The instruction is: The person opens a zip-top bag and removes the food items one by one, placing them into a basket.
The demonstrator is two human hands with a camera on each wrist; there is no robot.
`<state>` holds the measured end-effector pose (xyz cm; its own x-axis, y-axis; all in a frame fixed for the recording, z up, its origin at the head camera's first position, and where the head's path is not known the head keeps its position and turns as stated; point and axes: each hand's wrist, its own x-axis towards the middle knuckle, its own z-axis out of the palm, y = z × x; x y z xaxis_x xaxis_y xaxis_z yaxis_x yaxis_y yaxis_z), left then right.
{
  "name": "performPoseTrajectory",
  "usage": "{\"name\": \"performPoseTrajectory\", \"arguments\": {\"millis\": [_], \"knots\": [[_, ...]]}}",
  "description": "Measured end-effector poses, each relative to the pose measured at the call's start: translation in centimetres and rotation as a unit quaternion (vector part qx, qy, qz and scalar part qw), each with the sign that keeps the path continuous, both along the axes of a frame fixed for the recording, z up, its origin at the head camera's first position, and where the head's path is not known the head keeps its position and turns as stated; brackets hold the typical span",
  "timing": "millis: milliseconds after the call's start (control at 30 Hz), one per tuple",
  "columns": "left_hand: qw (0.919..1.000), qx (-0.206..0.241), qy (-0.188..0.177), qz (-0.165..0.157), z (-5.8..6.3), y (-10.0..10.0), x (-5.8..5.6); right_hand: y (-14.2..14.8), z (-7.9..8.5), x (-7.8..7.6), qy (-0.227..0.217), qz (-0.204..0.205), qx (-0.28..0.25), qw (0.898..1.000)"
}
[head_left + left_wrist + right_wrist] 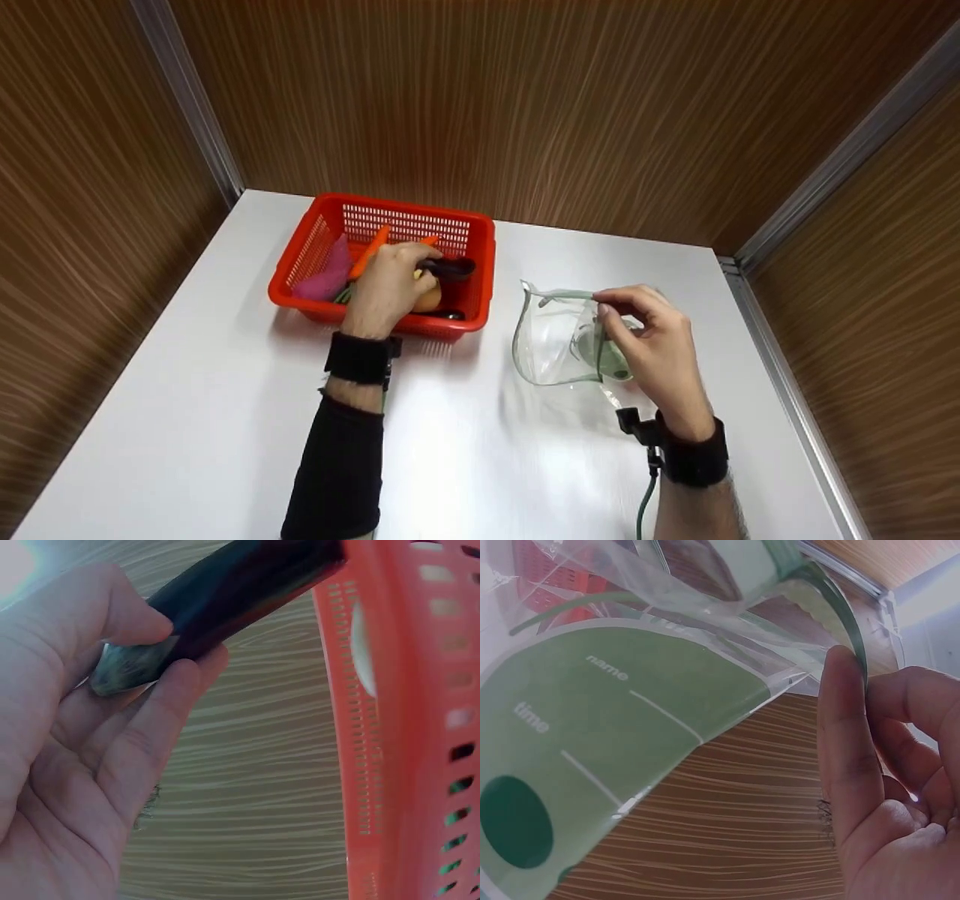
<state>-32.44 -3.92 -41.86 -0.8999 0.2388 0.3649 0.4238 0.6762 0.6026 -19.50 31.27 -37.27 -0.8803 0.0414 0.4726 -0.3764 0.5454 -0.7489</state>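
Observation:
Over the red basket (pixel 405 208), my left hand (pixel 386 289) holds a dark purple eggplant (pixel 452 268). In the left wrist view the thumb and fingers pinch the eggplant (pixel 225 604) near its pale green stem end, and its other end reaches the basket's rim. To the right, my right hand (pixel 656 341) pinches the green top edge of a clear plastic zip bag (pixel 551 341) between thumb and fingers. The bag's mouth stands wide apart. Its green label (pixel 652 705), printed "name" and "time", shows in the right wrist view.
Inside the basket lie a pinkish-purple sweet potato (pixel 326 281), orange carrots (pixel 371 251), a yellowish round piece (pixel 429 298) and another dark, shiny piece (pixel 451 315). The white table (pixel 187 397) is bounded by wood-grain panels (pixel 480 112) at the back and sides.

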Motion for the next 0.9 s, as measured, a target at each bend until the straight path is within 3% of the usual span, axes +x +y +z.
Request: {"name": "performPoseTrajectory", "arguments": {"millis": [233,467,767,900], "knots": [[0.9983,-0.035,-0.043,-0.017,-0.2,1.0,0.1,0.0,0.0,0.0,0.001,0.001,-0.001,1.000],[0.9897,-0.097,-0.095,-0.046,-0.9,2.2,0.0,0.0,0.0,0.1,0.002,0.001,0.000,1.000],[0.9810,-0.153,-0.101,-0.064,-1.4,3.3,0.2,-0.1,-0.1,0.0,0.003,0.002,-0.001,1.000],[0.9820,-0.146,-0.095,-0.073,-1.0,3.5,0.6,-0.2,0.0,0.0,0.002,0.000,0.000,1.000]]}}
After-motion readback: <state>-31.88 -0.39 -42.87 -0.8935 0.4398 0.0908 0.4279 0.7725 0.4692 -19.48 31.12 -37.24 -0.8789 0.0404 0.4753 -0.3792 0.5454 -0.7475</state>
